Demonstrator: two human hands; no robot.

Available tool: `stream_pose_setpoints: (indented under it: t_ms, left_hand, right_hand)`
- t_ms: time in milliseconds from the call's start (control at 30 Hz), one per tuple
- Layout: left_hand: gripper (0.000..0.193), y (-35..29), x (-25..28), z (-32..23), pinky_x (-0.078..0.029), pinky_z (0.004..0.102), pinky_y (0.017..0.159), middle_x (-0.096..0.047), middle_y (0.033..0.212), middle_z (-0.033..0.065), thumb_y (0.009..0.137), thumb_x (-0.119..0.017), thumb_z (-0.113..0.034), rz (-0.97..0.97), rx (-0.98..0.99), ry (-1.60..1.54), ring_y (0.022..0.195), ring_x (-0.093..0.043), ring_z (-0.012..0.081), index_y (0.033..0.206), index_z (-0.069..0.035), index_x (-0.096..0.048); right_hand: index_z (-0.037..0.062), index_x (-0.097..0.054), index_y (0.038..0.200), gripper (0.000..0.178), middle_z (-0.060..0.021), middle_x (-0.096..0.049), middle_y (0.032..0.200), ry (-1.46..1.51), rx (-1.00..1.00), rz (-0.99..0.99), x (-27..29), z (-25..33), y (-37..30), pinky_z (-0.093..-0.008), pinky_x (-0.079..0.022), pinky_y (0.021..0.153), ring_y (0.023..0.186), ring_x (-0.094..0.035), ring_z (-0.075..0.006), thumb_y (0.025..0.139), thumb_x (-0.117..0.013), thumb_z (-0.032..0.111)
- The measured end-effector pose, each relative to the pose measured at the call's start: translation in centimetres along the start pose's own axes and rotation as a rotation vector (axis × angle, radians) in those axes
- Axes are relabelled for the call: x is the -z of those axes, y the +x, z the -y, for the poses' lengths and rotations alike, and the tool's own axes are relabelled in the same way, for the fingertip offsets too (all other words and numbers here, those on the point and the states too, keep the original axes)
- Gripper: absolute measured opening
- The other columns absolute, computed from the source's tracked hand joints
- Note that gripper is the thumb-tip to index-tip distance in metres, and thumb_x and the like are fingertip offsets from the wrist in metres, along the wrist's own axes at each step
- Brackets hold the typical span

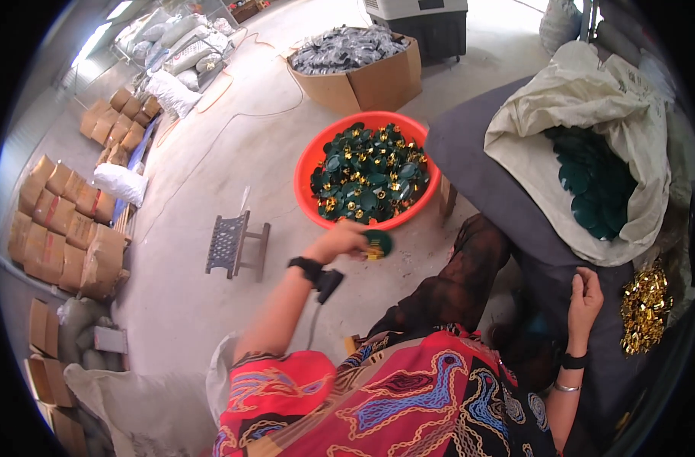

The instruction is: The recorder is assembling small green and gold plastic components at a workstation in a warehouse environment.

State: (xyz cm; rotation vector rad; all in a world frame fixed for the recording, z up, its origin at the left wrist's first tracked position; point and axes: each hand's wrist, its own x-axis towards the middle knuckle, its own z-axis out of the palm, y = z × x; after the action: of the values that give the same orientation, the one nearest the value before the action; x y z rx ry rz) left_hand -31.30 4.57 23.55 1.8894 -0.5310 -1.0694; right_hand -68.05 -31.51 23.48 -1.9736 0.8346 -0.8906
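Far L of the red tub, stacked cartons; closer, also L of the tub, a low stool w/ a perforated top. Moving R, and here's the L hand, just off the tub's near rim, fingers pinched on a dark green disc w/ a gold fitting showing on it. Disc looks thin, smooth, prob. light plastic: stiffish, a bit slippery, not too fragile. Best hold, I'd say: edge of the disc btwn thumb & fingers, clear of the fitting, which looks like thin shiny stuff that'd dent or pop off if squeezed.

Inside the tub, a heap of disc-and-gold pieces, loose, prob. easy to slide & tangle. R of the tub, the cloth-covered table; then, farther R, a pale sack, mouth open on plain green discs, overlapping, so maybe slick to pick singly. R hand is R of the tub & nearer the wearer, fingers loosely bent, nothing visible in them, grip looks released; contact w/ cloth, can't tell. Farthest R of the tub, loose gold fittings, prob. featherlight, fingertip stuff.
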Motion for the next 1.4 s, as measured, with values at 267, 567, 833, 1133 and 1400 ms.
stream_pose_setpoints:
  t_ms: [267, 567, 833, 1133, 1400]
  left_hand:
    - [0.011, -10.4, 11.7, 14.5, -0.050, 0.0330, 0.053, -0.065, 0.072, 0.0114, 0.073, -0.060, -0.005, -0.102, 0.104, 0.679, 0.061, -0.066, 0.0230, 0.081, -0.001, -0.065]
    - [0.030, -2.0, 6.3, 11.0, -0.050, 0.0368, 0.088, -0.065, 0.108, 0.0105, 0.075, -0.068, -0.025, 0.239, 0.117, 1.620, 0.102, -0.061, 0.0266, 0.103, -0.014, -0.070]
    - [0.022, -5.9, 12.2, 23.9, -0.051, 0.0384, 0.083, -0.069, 0.100, 0.0125, 0.077, -0.061, -0.022, -0.369, -0.108, 1.172, 0.097, -0.064, 0.0286, 0.091, -0.011, -0.074]
    - [0.024, 12.9, -14.1, -16.7, -0.050, 0.0332, 0.074, -0.066, 0.090, 0.0167, 0.082, -0.061, -0.005, -0.126, -0.967, 0.432, 0.077, -0.064, 0.0258, 0.103, 0.004, -0.063]
    - [0.063, 27.4, -26.1, -25.3, -0.047, 0.0393, 0.089, -0.059, 0.119, 0.0240, 0.080, -0.065, -0.030, -0.103, -0.773, 0.668, 0.106, -0.060, 0.0331, 0.133, -0.002, -0.047]
  right_hand:
    - [0.0005, -0.060, 0.102, 0.013, 0.0040, -0.056, 0.078, 0.142, -0.029, 0.016, 0.1, 0.9, 0.5, -0.0171, -0.035, 0.053, 0.061, -0.042, -0.0007, 0.091, -0.058, 0.007]
    - [0.0005, -0.062, 0.095, 0.012, -0.0019, -0.058, 0.073, 0.062, 0.132, -0.101, -0.5, 1.5, -0.2, -0.0216, -0.043, 0.051, 0.057, -0.053, -0.0060, 0.084, -0.058, 0.000]
    - [-0.0010, -0.061, 0.094, 0.013, -0.0096, -0.059, 0.075, 0.003, 0.128, -0.080, 0.1, 2.4, 0.2, -0.0290, -0.046, 0.059, 0.064, -0.059, -0.0194, 0.081, -0.062, 0.003]
    - [-0.0006, -0.060, 0.091, 0.013, -0.0125, -0.059, 0.079, -0.014, 0.109, -0.124, 2.2, 3.0, -1.2, -0.0334, -0.050, 0.063, 0.070, -0.063, -0.0231, 0.080, -0.063, 0.006]
    - [0.0023, -0.060, 0.113, 0.035, -0.0213, -0.057, 0.096, -0.529, -0.169, -0.282, 9.9, 2.3, -1.2, -0.0431, -0.047, 0.081, 0.091, -0.059, -0.0370, 0.079, -0.065, 0.008]
